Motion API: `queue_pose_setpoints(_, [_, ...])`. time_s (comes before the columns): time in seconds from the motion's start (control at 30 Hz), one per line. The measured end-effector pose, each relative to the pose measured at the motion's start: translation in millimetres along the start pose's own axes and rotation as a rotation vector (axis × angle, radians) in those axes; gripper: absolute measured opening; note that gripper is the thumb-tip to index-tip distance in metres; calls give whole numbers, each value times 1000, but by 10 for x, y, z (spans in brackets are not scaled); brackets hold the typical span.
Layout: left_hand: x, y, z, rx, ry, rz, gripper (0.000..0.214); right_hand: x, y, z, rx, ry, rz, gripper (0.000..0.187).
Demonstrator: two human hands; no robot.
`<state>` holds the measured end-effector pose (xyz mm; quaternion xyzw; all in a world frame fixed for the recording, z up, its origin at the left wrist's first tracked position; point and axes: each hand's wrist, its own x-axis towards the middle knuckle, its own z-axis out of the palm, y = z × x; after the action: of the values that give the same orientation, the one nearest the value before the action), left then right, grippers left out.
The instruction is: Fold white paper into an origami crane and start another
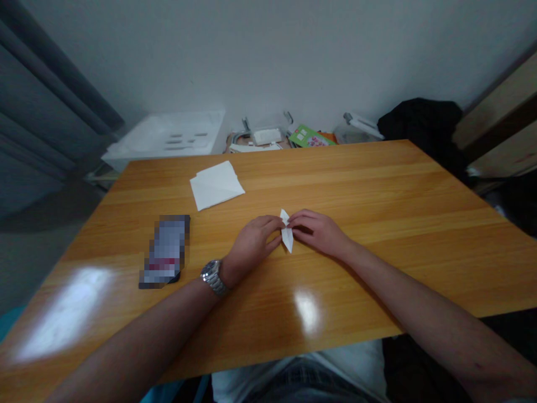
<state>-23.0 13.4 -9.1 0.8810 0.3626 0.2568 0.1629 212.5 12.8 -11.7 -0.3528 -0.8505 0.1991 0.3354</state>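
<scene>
While the left hand (pixel 254 240) and right hand (pixel 321 232) pinch its narrow waist from opposite sides, apparently to steady so small a piece, the folded white paper (pixel 287 238) stands between them over the desk (pixel 377 184). The smartphone (pixel 168 249) lies left, seemingly clear of both elbows' sweep; farther back, white paper sheets (pixel 216 186) lie flat, probably kept within reach.
</scene>
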Motion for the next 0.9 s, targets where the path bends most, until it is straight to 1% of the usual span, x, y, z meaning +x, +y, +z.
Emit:
queue_pose_setpoints(0.23, [-12,31,-34,23,-23,-17,18,0,-20,2,-10,-38,2,16])
queue_pose_setpoints(0.6, [-9,20,-30,48,-30,-25,15,-4,-48,-16,-84,-98,-35,17])
queue_pose_setpoints(0.9, [11,63,-66,32,-47,-51,14,16,-32,-3,-76,-75,-49,10])
